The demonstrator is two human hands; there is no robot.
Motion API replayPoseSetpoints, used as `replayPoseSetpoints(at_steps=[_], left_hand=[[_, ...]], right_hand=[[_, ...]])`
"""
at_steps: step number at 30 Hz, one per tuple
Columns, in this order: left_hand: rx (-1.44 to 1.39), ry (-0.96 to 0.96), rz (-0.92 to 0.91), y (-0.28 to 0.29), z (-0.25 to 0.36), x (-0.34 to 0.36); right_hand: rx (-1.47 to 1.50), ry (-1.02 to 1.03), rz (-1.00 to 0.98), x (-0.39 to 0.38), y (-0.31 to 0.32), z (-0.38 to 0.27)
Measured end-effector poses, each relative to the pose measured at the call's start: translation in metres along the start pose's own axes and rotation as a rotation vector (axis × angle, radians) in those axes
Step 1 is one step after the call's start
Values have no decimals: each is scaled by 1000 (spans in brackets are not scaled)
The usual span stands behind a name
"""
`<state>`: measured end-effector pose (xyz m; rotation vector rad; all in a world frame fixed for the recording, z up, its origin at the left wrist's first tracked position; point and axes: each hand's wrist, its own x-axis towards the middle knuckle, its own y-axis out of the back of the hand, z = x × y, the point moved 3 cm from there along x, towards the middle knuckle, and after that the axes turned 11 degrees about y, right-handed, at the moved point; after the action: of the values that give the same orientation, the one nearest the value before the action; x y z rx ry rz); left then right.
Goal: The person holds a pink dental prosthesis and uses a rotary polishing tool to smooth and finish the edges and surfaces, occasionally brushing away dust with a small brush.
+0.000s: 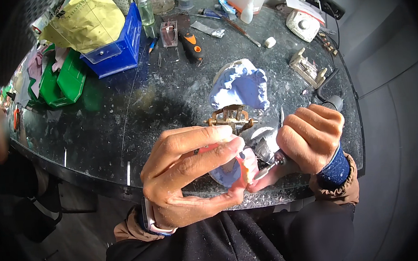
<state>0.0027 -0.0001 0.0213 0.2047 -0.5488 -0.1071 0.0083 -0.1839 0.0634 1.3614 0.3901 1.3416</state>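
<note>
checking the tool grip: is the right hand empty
No, the right hand is closed around a metal rotary handpiece working on the pink denture.

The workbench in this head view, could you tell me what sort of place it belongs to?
Probably a dental laboratory bench: a blue plaster jaw cast sits on a brass articulator, and the right hand holds a rotary handpiece to a pink denture piece on a dusty worktop.

Two hands, one blue plaster cast, one blue bin, two green bins.
</note>
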Motion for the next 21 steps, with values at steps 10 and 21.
replayPoseSetpoints(at_steps=[10,21], left_hand=[[28,-29,9,-1,0,0],[57,-122,-21,-4,-3,-2]], right_hand=[[-24,16,17,-2,-2,0],[36,-7,43,-5,-8,5]])
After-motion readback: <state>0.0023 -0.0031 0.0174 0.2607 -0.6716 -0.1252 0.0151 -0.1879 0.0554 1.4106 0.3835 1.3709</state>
